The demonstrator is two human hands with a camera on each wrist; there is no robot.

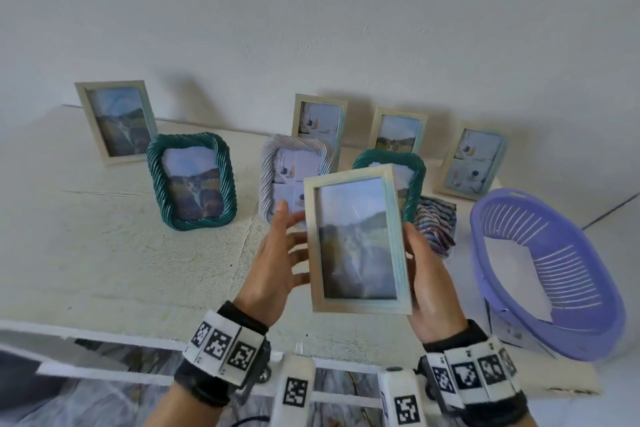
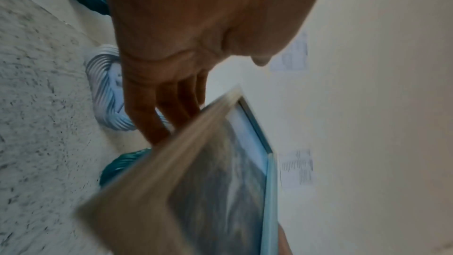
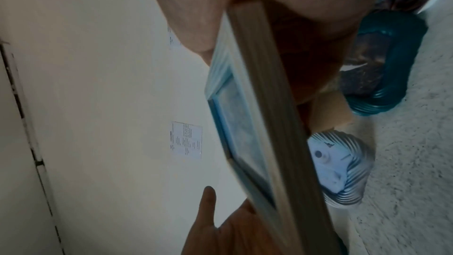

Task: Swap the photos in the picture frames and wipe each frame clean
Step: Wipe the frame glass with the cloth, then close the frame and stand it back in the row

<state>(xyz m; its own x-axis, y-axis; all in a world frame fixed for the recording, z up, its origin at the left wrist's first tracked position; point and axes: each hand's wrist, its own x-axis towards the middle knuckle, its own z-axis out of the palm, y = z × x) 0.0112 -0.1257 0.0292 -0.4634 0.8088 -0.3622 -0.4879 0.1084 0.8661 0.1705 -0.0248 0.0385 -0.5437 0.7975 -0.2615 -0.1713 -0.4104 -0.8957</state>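
Note:
I hold a pale wooden picture frame (image 1: 356,243) upright above the table, its landscape photo facing me. My right hand (image 1: 424,267) grips its right edge, thumb on the front and fingers behind. My left hand (image 1: 289,239) is at the left edge with its fingers straight and reaching behind the frame. The left wrist view shows those fingers (image 2: 159,108) extended at the frame's corner (image 2: 196,181). In the right wrist view the frame (image 3: 264,104) runs edge-on out of my right palm. A striped cloth (image 1: 436,224) lies crumpled behind the frame.
Several more frames stand on the white table (image 1: 104,253): pale ones at the back (image 1: 114,121) (image 1: 472,159), a teal twisted one (image 1: 192,180), a white twisted one (image 1: 273,180) and another teal one (image 1: 414,170). A purple basket (image 1: 588,288) sits at the right edge.

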